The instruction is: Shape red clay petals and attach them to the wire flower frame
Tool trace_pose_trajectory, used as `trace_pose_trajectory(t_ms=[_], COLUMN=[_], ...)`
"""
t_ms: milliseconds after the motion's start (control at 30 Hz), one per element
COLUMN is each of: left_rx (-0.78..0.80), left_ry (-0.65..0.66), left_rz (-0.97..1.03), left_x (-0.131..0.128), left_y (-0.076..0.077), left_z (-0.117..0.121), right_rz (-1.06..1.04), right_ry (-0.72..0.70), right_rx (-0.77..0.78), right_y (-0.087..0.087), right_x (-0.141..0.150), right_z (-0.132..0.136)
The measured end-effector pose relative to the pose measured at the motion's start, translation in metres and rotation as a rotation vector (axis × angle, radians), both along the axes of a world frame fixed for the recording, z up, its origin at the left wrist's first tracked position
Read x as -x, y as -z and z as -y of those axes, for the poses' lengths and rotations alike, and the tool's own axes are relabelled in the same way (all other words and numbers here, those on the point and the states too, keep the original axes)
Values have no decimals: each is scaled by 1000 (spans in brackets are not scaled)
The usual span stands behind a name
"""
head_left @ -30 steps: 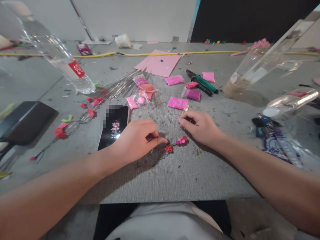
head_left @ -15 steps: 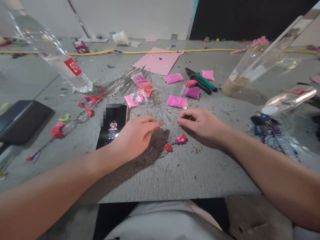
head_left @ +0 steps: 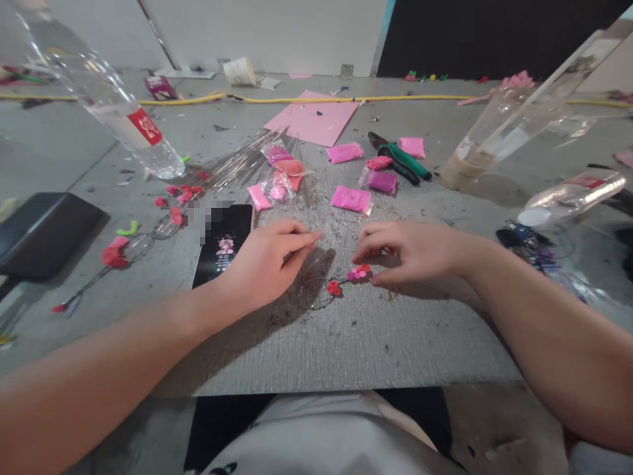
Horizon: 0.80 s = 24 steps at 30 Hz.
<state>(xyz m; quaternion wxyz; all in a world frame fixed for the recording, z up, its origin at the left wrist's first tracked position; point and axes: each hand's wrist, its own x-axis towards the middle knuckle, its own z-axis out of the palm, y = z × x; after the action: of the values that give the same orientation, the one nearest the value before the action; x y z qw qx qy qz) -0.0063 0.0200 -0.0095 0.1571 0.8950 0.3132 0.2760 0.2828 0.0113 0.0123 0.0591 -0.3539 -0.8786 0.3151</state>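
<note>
My left hand (head_left: 271, 264) hovers over the table beside a phone (head_left: 222, 254), its thumb and fingertips pinched together. Whatever lies between those fingertips is too small to make out. My right hand (head_left: 410, 254) is open, thumb and fingers parted, just right of a looped thin wire (head_left: 321, 305). On that wire sit a red clay cluster (head_left: 333, 288) and a pink-and-red clay cluster (head_left: 359, 272). The pink-and-red one lies closest to my right fingertips; whether they touch cannot be made out.
Pink clay packets (head_left: 351, 199) and green-handled pliers (head_left: 405, 161) lie ahead. Thin wires (head_left: 242, 161) spread left of them, near a large water bottle (head_left: 153, 142). Red clay pieces on wire (head_left: 115, 254) lie farther left. A cut bottle (head_left: 465, 161) stands right.
My right hand has opened from a pinch and come down towards the pink-and-red clay cluster. My left hand stays pinched in nearly the same place.
</note>
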Motion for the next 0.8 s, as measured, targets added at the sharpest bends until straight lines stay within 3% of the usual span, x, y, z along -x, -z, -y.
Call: trace_pose_trajectory(t_ms=[267, 400, 800], left_rx=[69, 159, 69], left_ry=[-15, -97, -97], left_rz=[-5, 5, -61], left_x=[0, -2, 0], left_y=[0, -2, -2], left_z=[-2, 2, -1], right_rz=[-34, -53, -71], right_ry=[-2, 30, 69], right_rx=[50, 64, 16], right_y=[3, 4, 8], right_x=[-2, 1, 7], right_z=[-6, -4, -1])
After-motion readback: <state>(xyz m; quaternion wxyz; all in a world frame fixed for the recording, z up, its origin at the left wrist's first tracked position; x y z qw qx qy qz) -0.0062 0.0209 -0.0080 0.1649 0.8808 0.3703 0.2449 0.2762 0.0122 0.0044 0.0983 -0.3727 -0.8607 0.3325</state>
